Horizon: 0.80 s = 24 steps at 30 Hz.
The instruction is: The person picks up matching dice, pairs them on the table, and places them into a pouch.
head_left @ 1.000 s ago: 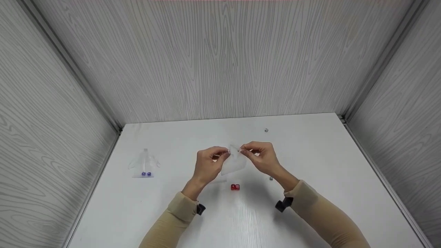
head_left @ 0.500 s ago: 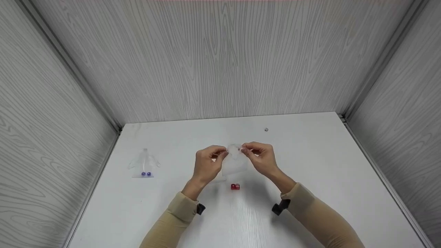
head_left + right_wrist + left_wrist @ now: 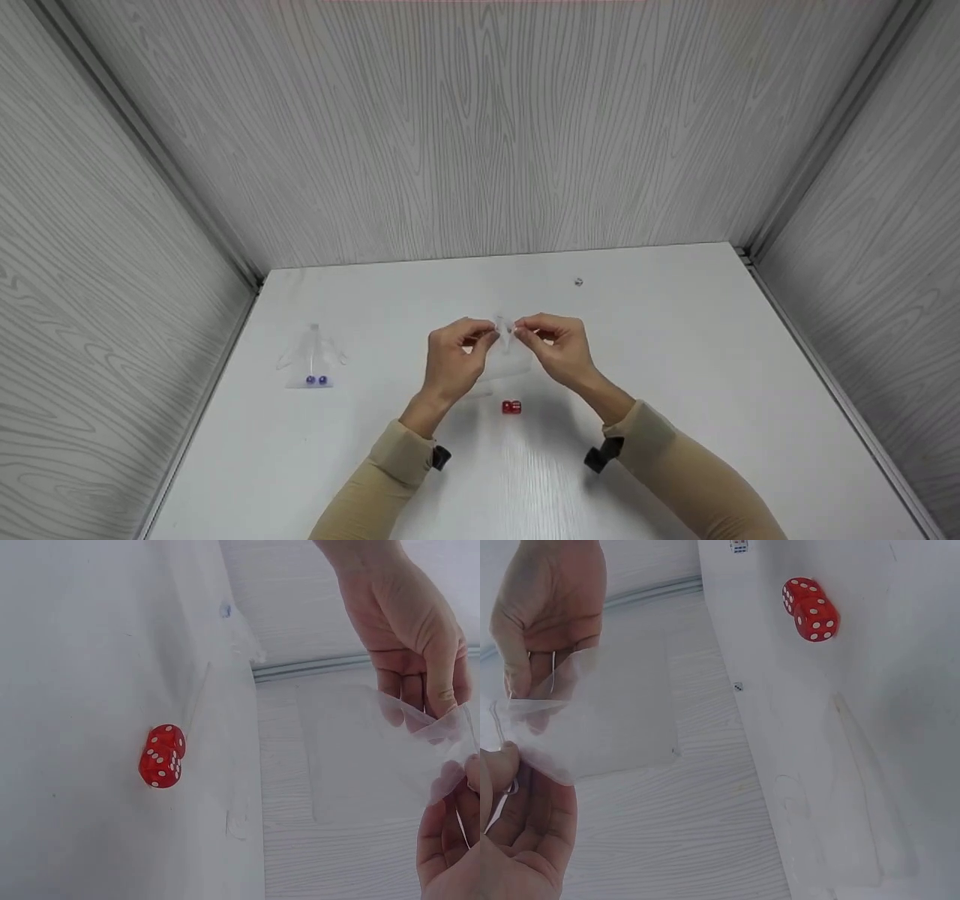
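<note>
A clear, frosted drawstring pouch [image 3: 508, 365] hangs between my two hands above the white table. My left hand [image 3: 453, 358] pinches its mouth from the left between thumb and fingertips. From the right, my right hand [image 3: 561, 349] pinches the opposite side of the mouth. White cord shows at the fingers in the left wrist view, where the pouch [image 3: 622, 716] looks flat, with nothing visible inside. Two red dice [image 3: 511, 407] with white dots lie side by side below the hands. Another clear pouch [image 3: 855, 817] lies flat beneath my left hand.
A clear pouch [image 3: 313, 352] with two small purple-blue pieces [image 3: 316, 380] stands at the left of the white table [image 3: 712, 337]. A tiny die [image 3: 578, 282] lies toward the back. Another small die [image 3: 739, 546] shows in the left wrist view. Wood-grain panels [image 3: 480, 135] surround the table.
My right hand has moved slightly left, closer to my left hand, and the pouch's mouth has narrowed. The right forearm now covers the small die that was visible beside it.
</note>
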Each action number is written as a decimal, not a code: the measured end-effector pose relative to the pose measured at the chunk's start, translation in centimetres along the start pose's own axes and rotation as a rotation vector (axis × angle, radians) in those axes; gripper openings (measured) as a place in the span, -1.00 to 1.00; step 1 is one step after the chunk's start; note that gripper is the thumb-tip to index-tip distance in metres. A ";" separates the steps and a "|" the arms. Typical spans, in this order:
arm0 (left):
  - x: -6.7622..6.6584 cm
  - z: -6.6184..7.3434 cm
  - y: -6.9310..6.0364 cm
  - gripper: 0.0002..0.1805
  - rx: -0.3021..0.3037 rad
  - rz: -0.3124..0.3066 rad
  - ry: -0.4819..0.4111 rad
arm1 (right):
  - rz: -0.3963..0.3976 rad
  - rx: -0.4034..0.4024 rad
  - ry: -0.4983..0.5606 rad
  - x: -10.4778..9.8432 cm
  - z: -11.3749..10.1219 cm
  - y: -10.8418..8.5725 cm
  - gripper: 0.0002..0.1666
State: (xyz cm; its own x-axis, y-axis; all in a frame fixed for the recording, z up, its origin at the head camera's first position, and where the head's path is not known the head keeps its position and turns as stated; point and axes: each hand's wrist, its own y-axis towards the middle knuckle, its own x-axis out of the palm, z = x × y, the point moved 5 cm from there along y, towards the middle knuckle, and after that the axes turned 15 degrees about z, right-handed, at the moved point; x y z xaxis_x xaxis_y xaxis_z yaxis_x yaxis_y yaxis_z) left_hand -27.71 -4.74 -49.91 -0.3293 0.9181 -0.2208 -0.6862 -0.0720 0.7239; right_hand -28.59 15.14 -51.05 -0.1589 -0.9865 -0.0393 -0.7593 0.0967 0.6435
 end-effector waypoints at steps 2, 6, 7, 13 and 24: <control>-0.2 -0.1 0.0 -0.93 0.007 0.004 0.002 | -0.004 -0.004 -0.012 0.0 0.1 0.0 -0.90; -0.9 -0.6 0.0 -0.93 0.016 0.014 0.013 | 0.000 0.016 -0.029 -0.3 0.4 0.0 -0.89; -1.1 -0.7 0.0 -0.93 0.017 0.018 0.017 | -0.001 0.031 -0.032 -0.4 0.5 -0.1 -0.88; -2.4 -1.6 0.1 -0.94 0.009 0.023 0.043 | -0.048 0.146 -0.075 -1.0 1.4 -0.6 -0.78; -4.6 -2.2 0.3 -0.95 0.036 0.056 0.092 | -0.262 0.364 -0.186 -1.1 5.2 -3.7 -0.43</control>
State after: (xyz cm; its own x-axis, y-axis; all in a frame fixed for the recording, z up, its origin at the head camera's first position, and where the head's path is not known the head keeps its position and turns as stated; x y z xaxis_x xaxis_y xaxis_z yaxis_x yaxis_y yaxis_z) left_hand -27.83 -9.85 -50.10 -0.4258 0.8731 -0.2376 -0.6422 -0.1066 0.7591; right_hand -28.92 16.59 -57.35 -0.0175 -0.9467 -0.3215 -0.9549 -0.0795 0.2860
